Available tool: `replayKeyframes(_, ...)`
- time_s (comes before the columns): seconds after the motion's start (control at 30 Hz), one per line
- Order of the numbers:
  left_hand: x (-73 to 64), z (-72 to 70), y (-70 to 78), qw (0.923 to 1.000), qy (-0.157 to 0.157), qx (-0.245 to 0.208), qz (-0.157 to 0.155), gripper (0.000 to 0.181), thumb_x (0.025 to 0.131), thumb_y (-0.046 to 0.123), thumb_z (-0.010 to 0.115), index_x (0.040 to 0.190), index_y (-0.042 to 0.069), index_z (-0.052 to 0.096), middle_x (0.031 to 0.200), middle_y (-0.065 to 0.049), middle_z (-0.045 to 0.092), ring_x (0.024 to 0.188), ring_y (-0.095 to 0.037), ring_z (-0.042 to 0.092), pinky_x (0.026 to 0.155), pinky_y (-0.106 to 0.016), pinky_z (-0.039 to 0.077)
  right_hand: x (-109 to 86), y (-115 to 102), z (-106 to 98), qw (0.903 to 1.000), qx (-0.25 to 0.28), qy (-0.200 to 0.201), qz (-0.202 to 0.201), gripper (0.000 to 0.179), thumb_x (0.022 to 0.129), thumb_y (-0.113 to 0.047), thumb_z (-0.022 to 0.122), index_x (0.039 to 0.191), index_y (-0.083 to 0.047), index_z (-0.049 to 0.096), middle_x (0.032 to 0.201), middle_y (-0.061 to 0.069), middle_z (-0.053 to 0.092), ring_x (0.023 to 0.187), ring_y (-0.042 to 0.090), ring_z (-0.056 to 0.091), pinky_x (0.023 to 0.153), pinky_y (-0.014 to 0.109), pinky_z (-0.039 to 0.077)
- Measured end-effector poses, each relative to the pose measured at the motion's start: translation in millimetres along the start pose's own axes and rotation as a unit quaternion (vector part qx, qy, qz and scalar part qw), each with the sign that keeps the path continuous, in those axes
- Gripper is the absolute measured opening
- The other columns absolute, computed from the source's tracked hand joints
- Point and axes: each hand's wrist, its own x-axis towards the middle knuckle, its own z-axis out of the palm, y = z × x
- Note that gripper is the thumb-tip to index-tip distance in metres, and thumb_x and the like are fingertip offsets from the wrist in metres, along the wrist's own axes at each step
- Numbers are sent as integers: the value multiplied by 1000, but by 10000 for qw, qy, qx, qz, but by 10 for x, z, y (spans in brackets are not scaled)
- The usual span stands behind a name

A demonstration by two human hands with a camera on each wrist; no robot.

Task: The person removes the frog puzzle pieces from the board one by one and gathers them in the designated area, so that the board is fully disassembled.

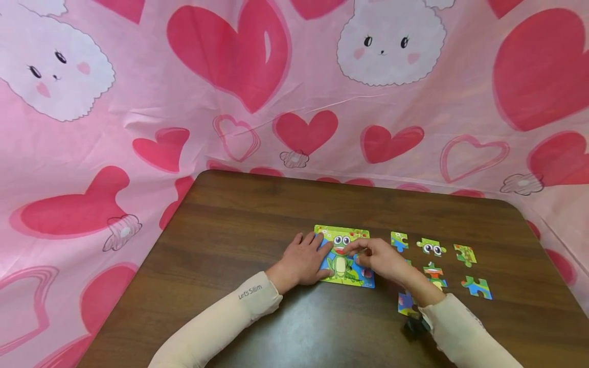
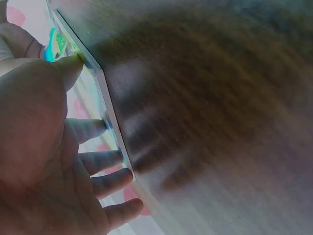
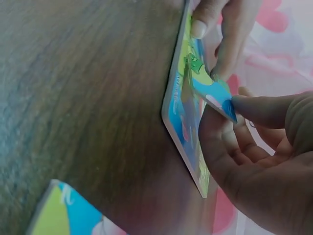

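Observation:
A frog-picture puzzle board [image 1: 340,263] lies flat on the brown table. My left hand [image 1: 302,259] rests at its left side with spread fingers, the fingertips touching the board's edge in the left wrist view. My right hand [image 1: 384,261] is over the board's right part. Between its thumb and index finger it pinches a puzzle piece [image 3: 211,90] of blue, yellow and green, tilted just above the board [image 3: 172,105]. The piece is mostly hidden behind the fingers in the head view.
To the right of the board lie several loose puzzle pieces, among them one with eyes [image 1: 431,248], a corner piece [image 1: 399,240] and a blue-green one [image 1: 477,288]. The right forearm partly covers others. A pink heart-print cloth [image 1: 322,97] hangs behind the table [image 1: 257,204].

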Motion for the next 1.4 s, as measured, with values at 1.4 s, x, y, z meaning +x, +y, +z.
replayKeyframes(1.4,-22,-17,57,10000,40,81,-15,76,98,67,46,160,27,31,166,-7,31,152,-27,31,122,-45,29,-1023,628,-997,9858,1591,524,82,31,105,-8,53,134,-2,58,121,-10,72,106,1,65,79,20,52)
